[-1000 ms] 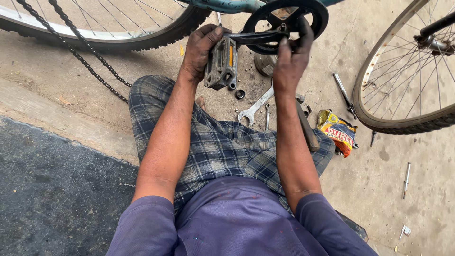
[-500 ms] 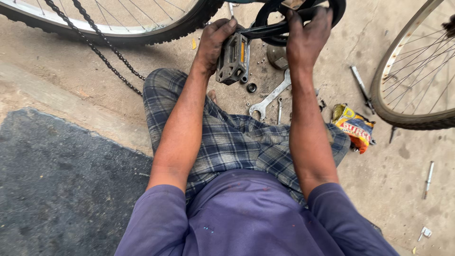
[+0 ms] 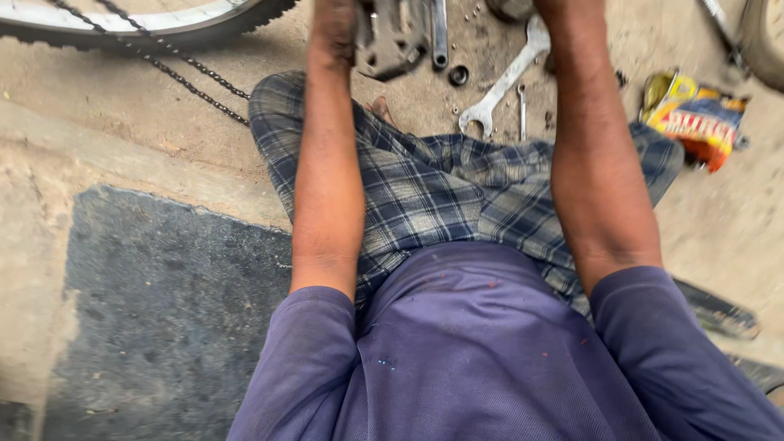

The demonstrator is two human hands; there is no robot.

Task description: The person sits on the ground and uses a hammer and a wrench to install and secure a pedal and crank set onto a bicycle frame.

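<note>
Reaching up past the top edge of view, your hands leave their fingers unseen, so I cannot tell their grip; keep the left wrist steady beside the grey pedal above the spanner on the ground.

Both bare forearms stretch straight forward from purple sleeves, roughly parallel and well apart. The left hand shows only at the wrist and heel (fingers cut off above); the right hand lies wholly past the top edge.
</note>
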